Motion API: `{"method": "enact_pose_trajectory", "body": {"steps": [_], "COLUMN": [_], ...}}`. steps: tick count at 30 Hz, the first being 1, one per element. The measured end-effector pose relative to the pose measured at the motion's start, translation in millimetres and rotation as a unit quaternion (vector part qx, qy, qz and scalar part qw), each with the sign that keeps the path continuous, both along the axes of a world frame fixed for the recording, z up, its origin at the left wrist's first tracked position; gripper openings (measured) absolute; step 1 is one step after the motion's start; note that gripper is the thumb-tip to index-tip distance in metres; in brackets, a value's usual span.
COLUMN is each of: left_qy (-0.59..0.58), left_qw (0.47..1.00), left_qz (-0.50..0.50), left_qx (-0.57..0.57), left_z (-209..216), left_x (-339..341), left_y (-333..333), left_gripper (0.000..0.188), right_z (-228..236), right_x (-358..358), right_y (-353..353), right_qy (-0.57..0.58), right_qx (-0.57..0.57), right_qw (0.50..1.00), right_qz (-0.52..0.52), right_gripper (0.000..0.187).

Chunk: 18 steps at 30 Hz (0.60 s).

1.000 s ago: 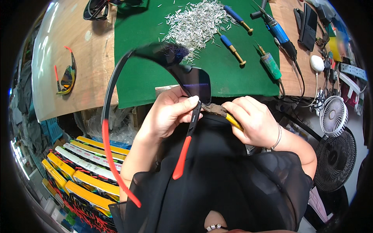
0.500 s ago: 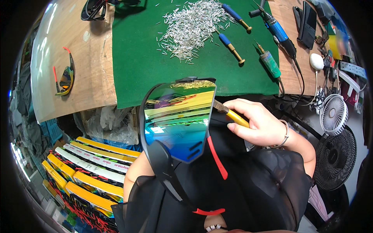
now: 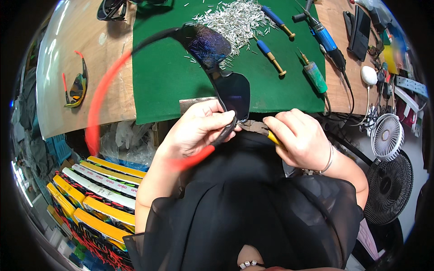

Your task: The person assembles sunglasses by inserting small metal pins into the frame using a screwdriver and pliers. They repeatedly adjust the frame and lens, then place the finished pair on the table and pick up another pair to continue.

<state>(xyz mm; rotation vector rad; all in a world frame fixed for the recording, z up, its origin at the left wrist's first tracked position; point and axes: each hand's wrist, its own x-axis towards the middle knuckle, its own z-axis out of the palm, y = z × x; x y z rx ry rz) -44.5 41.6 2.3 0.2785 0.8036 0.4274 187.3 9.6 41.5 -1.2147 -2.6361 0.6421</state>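
Note:
My left hand is closed on a pair of black sunglasses near one hinge, thumb on top. The sunglasses are turned so their dark lenses face me. Their red-tipped temples stick out, one arching far to the left, blurred, the other lying over my left wrist. My right hand grips yellow-handled pliers, whose jaws point left and meet the hinge area beside my left fingertips. Whether the jaws bite on anything there is too small to tell.
On the green mat lie a heap of small metal pins, two blue-handled screwdrivers and a green-handled corded tool. A blue corded tool is to their right. Other sunglasses sit left; fans stand right; yellow-and-white stacked items lie lower left.
The sunglasses have been flipped from their mirrored front to the lens backs, and their temples have swung up and left. My left hand now shows. The plier jaws are now at the hinge.

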Motion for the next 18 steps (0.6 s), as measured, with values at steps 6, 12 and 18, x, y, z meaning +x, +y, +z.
{"method": "enact_pose_trajectory", "body": {"steps": [6,12,18], "left_qy": [0.152,0.115,0.122], "left_qw": [0.958,0.948,0.917], "left_qz": [0.127,0.081,0.018], "left_qx": [0.206,0.286,0.378], "left_z": [-3.5,-15.0,-11.3], "left_x": [14.5,12.5,-2.0], "left_y": [-24.2,-15.6,-14.0], "left_gripper": [0.016,0.011,0.018], "right_z": [-0.7,-9.5,-7.1], "right_x": [1.4,3.8,2.2], "right_y": [1.4,1.1,2.0], "right_qy": [0.125,0.208,0.194], "right_qx": [-0.264,-0.37,-0.424], "right_qw": [0.953,0.902,0.877], "right_qz": [-0.082,-0.087,-0.117], "right_gripper": [0.033,0.031,0.029]}}
